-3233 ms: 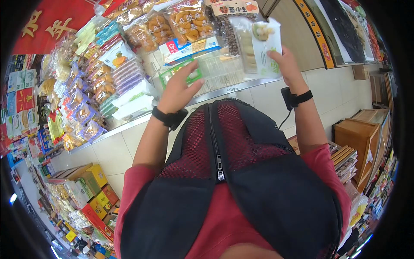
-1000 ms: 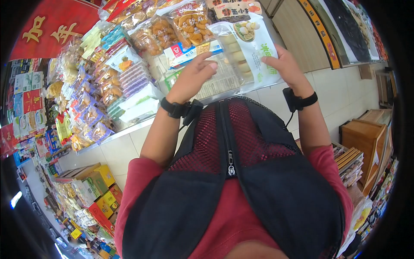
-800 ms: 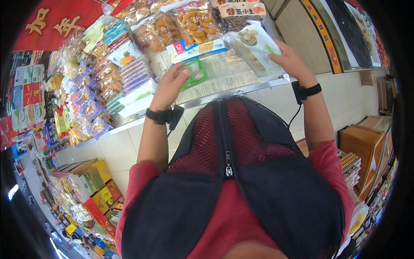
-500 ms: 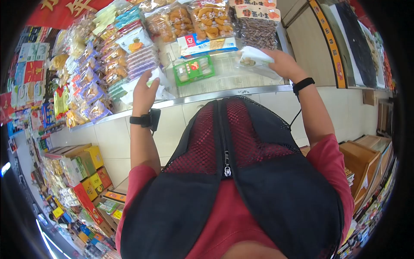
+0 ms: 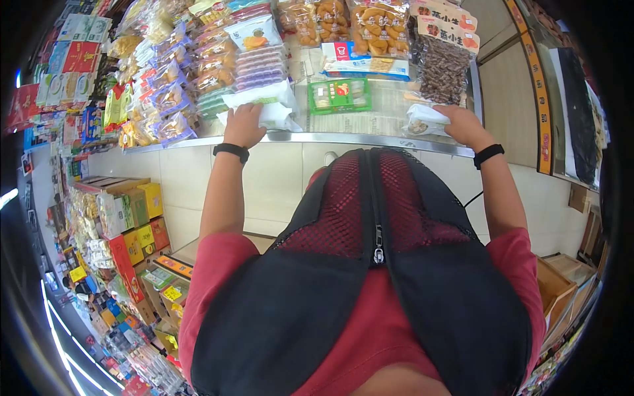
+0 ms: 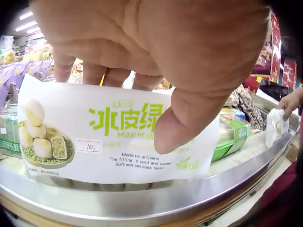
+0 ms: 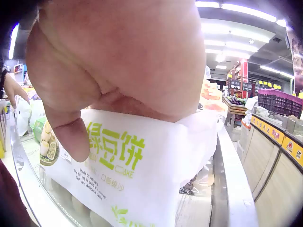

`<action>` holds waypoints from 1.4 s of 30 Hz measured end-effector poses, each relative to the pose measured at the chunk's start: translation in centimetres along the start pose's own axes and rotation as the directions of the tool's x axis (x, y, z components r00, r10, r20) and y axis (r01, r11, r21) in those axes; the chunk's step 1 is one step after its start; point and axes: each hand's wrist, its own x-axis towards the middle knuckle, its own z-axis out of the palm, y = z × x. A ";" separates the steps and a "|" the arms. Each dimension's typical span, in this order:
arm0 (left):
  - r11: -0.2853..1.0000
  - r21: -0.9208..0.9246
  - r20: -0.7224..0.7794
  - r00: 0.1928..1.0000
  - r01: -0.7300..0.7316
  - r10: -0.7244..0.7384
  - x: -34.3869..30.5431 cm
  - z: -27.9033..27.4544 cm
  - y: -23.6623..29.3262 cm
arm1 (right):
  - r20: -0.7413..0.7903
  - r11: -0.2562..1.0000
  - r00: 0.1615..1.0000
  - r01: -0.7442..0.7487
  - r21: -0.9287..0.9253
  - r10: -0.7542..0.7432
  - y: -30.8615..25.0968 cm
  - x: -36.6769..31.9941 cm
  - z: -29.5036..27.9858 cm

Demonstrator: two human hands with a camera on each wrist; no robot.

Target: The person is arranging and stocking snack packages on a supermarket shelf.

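Observation:
My left hand holds a white packet of mung bean cakes at the counter's front edge, thumb on its printed face and fingers behind its top. A price sticker shows on that packet. At the front right corner, my right hand grips a similar packet of mung bean cakes by its upper edge, its thumb across the front. Pale round cakes show through the clear lower part of this one. Between the hands lies a green box of cakes with a clear window.
Behind are a blue-and-white biscuit pack, bags of brown pastries and a bag of dark dried snacks. Rows of purple packs stand at left. A metal rim edges the counter.
My right hand has lowered its packet from a raised, face-up position to the counter's front right. My left hand has left the green box's side, moved left and taken hold of another packet.

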 end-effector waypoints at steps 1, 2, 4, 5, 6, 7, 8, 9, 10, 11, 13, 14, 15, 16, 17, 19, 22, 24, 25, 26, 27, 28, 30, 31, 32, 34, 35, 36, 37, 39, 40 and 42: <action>1.000 -0.009 0.000 1.000 -0.013 0.013 0.6 0.1 0.2 | 0.002 1.000 1.000 -0.015 -0.004 0.015 0.1 -0.5 0.0; 1.000 0.018 0.052 0.999 -0.007 0.006 0.8 -0.1 -0.2 | -0.008 1.000 1.000 0.011 -0.013 -0.011 -0.1 -0.1 0.1; 0.999 -0.003 0.054 0.997 -0.052 0.052 1.5 0.5 -0.5 | -0.021 1.000 1.000 -0.001 -0.031 0.000 0.1 -1.0 -0.1; 0.999 -0.003 0.050 0.997 -0.051 0.051 1.0 1.1 -1.6 | -0.032 0.999 0.999 0.013 -0.036 -0.014 -0.5 -0.7 -0.1; 0.998 -0.003 0.080 0.995 -0.056 0.056 1.2 0.8 -1.5 | -0.045 0.999 0.999 0.010 -0.040 -0.012 -0.9 -0.9 -0.1; 0.997 -0.005 0.114 0.991 -0.076 0.076 1.9 0.7 -0.9 | -0.048 0.999 0.999 -0.021 -0.035 0.020 -0.7 -1.6 0.0; 0.993 -0.008 0.043 0.992 -0.115 0.115 1.5 0.7 -0.8 | -0.054 0.998 0.999 0.000 -0.055 -0.003 -0.9 -1.2 0.0; 0.994 -0.002 0.048 0.993 -0.111 0.111 1.5 0.3 -0.7 | -0.060 0.997 0.998 0.004 -0.072 -0.009 -1.2 -1.3 0.0; 0.993 0.011 0.077 0.991 -0.115 0.114 1.9 -0.2 -0.3 | -0.063 0.996 0.998 0.009 -0.083 -0.014 -1.4 -1.7 0.1; 0.996 0.025 0.099 0.991 -0.088 0.085 1.3 -0.6 -0.7 | -0.065 0.996 0.998 0.009 -0.084 -0.015 -1.6 -1.2 0.1; 0.995 -0.033 0.002 0.995 -0.096 0.096 0.1 -2.9 -1.0 | -0.093 0.995 0.995 0.011 -0.103 -0.021 -1.6 -1.7 0.3; 0.996 -0.033 -0.002 0.997 -0.082 0.082 -0.5 -3.7 -0.9 | -0.060 0.996 0.998 -0.025 -0.085 0.020 -2.0 -1.8 -0.2; 0.996 -0.032 -0.005 0.996 -0.084 0.084 -0.4 -4.6 -0.7 | -0.063 0.996 0.997 -0.039 -0.079 0.034 -2.2 -1.9 0.0; 0.997 -0.039 -0.016 0.998 -0.065 0.065 -0.8 -6.1 -0.2 | -0.109 0.995 0.993 -0.044 -0.087 0.034 -2.2 -1.9 0.2; 0.998 -0.047 -0.025 0.999 -0.047 0.046 -1.0 -7.8 0.2 | -0.154 0.994 0.988 -0.049 -0.096 0.034 -2.1 -2.0 0.5; 0.998 -0.059 0.011 1.000 -0.010 0.011 -1.0 -11.3 1.5 | -0.176 0.994 0.983 -0.066 -0.088 0.050 -1.8 -1.9 1.3; 0.986 -0.163 -0.032 0.999 -0.028 0.023 0.5 -16.0 5.3 | -0.194 0.994 0.980 -0.066 -0.087 0.049 -2.0 -1.9 1.0; 0.924 -0.308 -0.146 0.971 -0.226 0.188 3.0 -17.5 8.2 | -0.194 0.995 0.980 -0.064 -0.082 0.047 -2.2 -2.1 0.9; 0.911 -0.291 -0.151 0.954 -0.293 0.259 4.7 -17.7 9.6 | -0.235 0.994 0.972 -0.041 -0.102 0.016 -2.2 -2.2 1.2; 0.915 -0.261 -0.118 0.951 -0.308 0.286 6.5 -17.6 11.4 | -0.275 0.992 0.961 -0.022 -0.123 -0.013 -2.1 -2.3 1.5; 0.868 -0.284 -0.145 0.914 -0.406 0.380 8.7 -17.0 13.0 | -0.281 0.993 0.960 -0.033 -0.117 -0.001 -2.1 -2.3 1.6; 0.804 -0.320 -0.217 0.864 -0.502 0.454 10.3 -16.8 15.4 | -0.297 0.993 0.955 -0.031 -0.113 -0.004 -2.1 -2.4 1.7; 0.813 -0.250 -0.083 0.848 -0.526 0.523 13.9 -16.2 20.2 | -0.370 0.993 0.929 -0.042 -0.113 -0.003 -2.0 -2.4 2.5; 0.766 -0.230 -0.081 0.796 -0.600 0.599 15.5 -15.4 22.6 | -0.378 0.993 0.926 -0.060 -0.103 0.017 -2.1 -2.5 2.6; 0.721 -0.199 -0.078 0.744 -0.663 0.663 17.3 -14.3 24.9 | -0.392 0.990 0.919 -0.078 -0.117 0.026 -2.4 -2.7 2.7; 0.728 -0.166 0.021 0.736 -0.665 0.677 19.0 -13.3 29.7 | -0.399 0.990 0.915 -0.101 -0.094 0.055 -2.8 -3.0 2.5; 0.713 -0.160 0.027 0.719 -0.682 0.694 19.9 -12.6 31.7 | -0.405 0.989 0.911 -0.122 -0.080 0.079 -2.8 -3.2 2.8; 0.699 -0.147 0.085 0.695 -0.700 0.714 20.8 -11.5 33.4 | -0.464 0.990 0.884 -0.113 -0.082 0.062 -2.8 -3.1 3.3; 0.685 -0.135 0.145 0.669 -0.716 0.729 21.5 -10.7 34.9 | -0.519 0.991 0.854 -0.104 -0.085 0.045 -2.7 -3.1 3.8; 0.685 -0.123 0.215 0.655 -0.718 0.725 22.4 -9.1 37.2 | -0.590 0.996 0.807 -0.071 -0.051 0.027 -2.3 -3.4 3.9; 0.702 -0.111 0.276 0.657 -0.704 0.702 22.7 -8.4 38.1 | -0.584 0.998 0.812 -0.048 -0.045 0.013 -2.1 -3.5 3.6; 0.695 -0.128 0.287 0.645 -0.707 0.708 22.7 -6.9 39.5 | -0.576 1.000 0.818 -0.010 -0.017 -0.002 -1.7 -3.6 3.4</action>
